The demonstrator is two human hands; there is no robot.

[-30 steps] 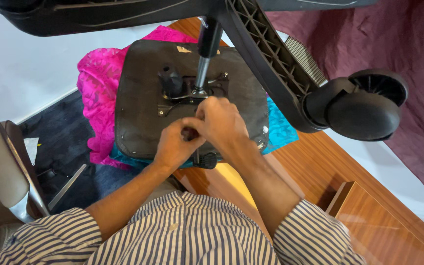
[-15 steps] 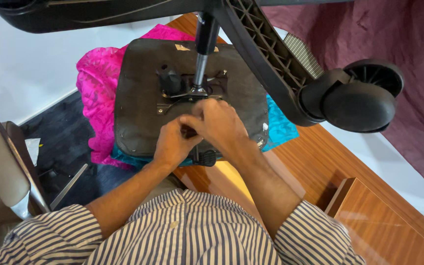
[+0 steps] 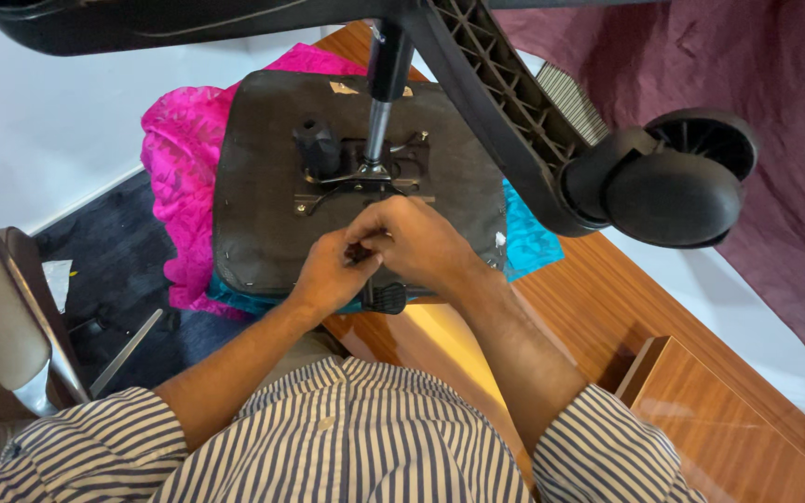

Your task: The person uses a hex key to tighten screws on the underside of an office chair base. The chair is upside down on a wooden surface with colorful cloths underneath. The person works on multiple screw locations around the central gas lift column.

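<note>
An office chair lies upside down, its black seat underside (image 3: 263, 177) facing up on a wooden table (image 3: 607, 307). A metal mechanism plate (image 3: 365, 177) and a gas cylinder (image 3: 386, 84) rise from the seat. My left hand (image 3: 328, 275) and my right hand (image 3: 416, 242) are pressed together at the near edge of the plate, fingers pinched on a small part that I cannot make out. A black knob (image 3: 388, 298) sticks out just below my hands.
The chair's black star base arm (image 3: 505, 112) and a castor wheel (image 3: 673, 186) hang close overhead at right. Pink cloth (image 3: 179, 177) and teal cloth (image 3: 528, 242) lie under the seat. A grey chair (image 3: 2, 326) stands at left, a maroon curtain (image 3: 757, 74) at right.
Both hands stay together at the same spot on the mechanism plate. The view has shifted slightly; nothing else has moved.
</note>
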